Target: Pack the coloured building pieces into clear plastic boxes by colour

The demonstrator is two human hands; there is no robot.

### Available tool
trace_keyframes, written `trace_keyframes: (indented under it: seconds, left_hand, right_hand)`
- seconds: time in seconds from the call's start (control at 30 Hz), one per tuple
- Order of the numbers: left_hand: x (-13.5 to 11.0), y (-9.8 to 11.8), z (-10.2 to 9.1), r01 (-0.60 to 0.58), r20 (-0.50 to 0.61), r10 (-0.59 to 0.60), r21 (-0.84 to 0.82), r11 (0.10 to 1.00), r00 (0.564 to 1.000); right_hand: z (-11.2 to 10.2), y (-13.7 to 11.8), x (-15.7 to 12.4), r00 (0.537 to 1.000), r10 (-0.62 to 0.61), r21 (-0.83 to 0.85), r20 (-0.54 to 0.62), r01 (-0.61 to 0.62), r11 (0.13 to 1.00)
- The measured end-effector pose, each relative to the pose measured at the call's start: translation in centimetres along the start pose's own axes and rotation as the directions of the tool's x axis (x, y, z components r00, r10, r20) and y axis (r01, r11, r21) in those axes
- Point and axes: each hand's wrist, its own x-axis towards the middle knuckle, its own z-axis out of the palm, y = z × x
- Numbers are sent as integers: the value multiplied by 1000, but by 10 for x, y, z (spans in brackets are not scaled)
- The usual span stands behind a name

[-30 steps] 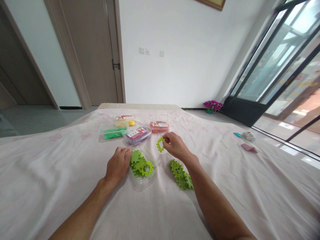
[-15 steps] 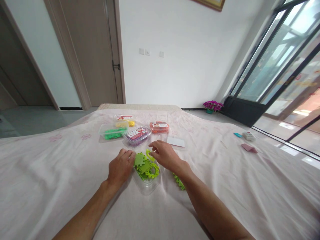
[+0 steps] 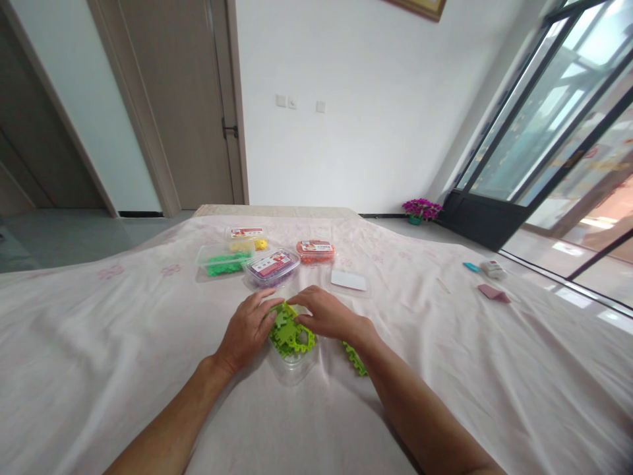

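Observation:
A clear plastic tub in front of me holds several lime-green interlocking pieces with toothed edges, some of them ring-shaped. My left hand curls over the tub's left side, thumb and forefinger closed at the edge of a lime-green toothed piece at its far end. From the right, my right hand grips the same piece with bent fingers. Its fingertips partly hide the piece. More lime-green pieces lie on the cloth, partly behind my right forearm.
Beyond the hands stand a tub of purple pieces, one of orange pieces, one of green pieces and one of yellow pieces. A clear lid with a white label lies nearby. Farther right is a pink cloth.
My left hand has shifted up and right, its fingers now reaching over the tub. The right hand has lowered slightly leftward with its piece, bringing both hands close together.

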Motion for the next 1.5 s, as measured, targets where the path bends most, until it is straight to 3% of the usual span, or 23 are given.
trace_keyframes:
  seconds: [0.13, 0.23, 0.3, 0.37, 0.43, 0.57, 0.8, 0.93, 1.0, 1.07, 1.13, 1.2, 1.27, 1.33, 1.4, 1.5]
  left_hand:
    - [1, 0, 0, -17, 20, 17, -26, 1000, 1000]
    - [1, -3, 3, 22, 8, -22, -9, 1000, 1000]
    - [1, -4, 5, 78, -27, -77, 26, 997, 997]
    - [1, -4, 5, 128, -68, -123, 77, 989, 990]
    - [1, -3, 4, 158, -89, -147, 136, 978, 985]
    - [0, 0, 1, 170, -85, -154, 231, 958, 984]
    - [0, -1, 1, 156, -86, -140, 232, 960, 986]
    - [0, 1, 3, 184, -104, -161, 263, 947, 981]
    - [0, 2, 4, 212, -125, -184, 272, 939, 975]
    - [0, 2, 5, 233, -145, -199, 276, 933, 969]
    - [0, 2, 6, 232, -156, -195, 276, 933, 968]
    - [-1, 1, 6, 218, -159, -180, 270, 938, 971]
    - [-1, 1, 7, 211, -165, -171, 265, 941, 971]
    - [-2, 0, 7, 211, -174, -169, 265, 941, 970]
    - [-3, -1, 7, 217, -180, -172, 271, 938, 969]
    - [-2, -2, 7, 226, -178, -180, 289, 930, 967]
  right_hand:
    - [-12, 6, -5, 991, 107, 30, -76, -105, 994]
    - [-27, 19, -15, 970, 245, 13, 0, -245, 970]
    - [-34, 32, -23, 926, 359, -43, 117, -357, 933]
    - [-37, 47, -31, 853, 472, -106, 224, -460, 881]
    - [-37, 60, -37, 792, 545, -137, 275, -529, 837]
    - [-30, 69, -40, 746, 573, -147, 339, -560, 815]
    - [-17, 69, -40, 759, 545, -191, 355, -512, 838]
    - [-14, 73, -37, 811, 475, -111, 342, -468, 877]
    - [-11, 74, -31, 868, 427, -21, 253, -436, 900]
    - [-7, 75, -25, 911, 405, 95, 82, -412, 906]
    - [-5, 76, -21, 903, 418, 187, -100, -396, 899]
    - [-6, 79, -22, 883, 434, 208, -179, -398, 894]
    - [-10, 84, -28, 887, 446, 175, -118, -423, 889]
    - [-17, 88, -37, 882, 470, 123, 41, -471, 874]
    - [-24, 91, -48, 839, 510, 54, 191, -528, 847]
    - [-31, 88, -68, 761, 577, -67, 297, -587, 807]
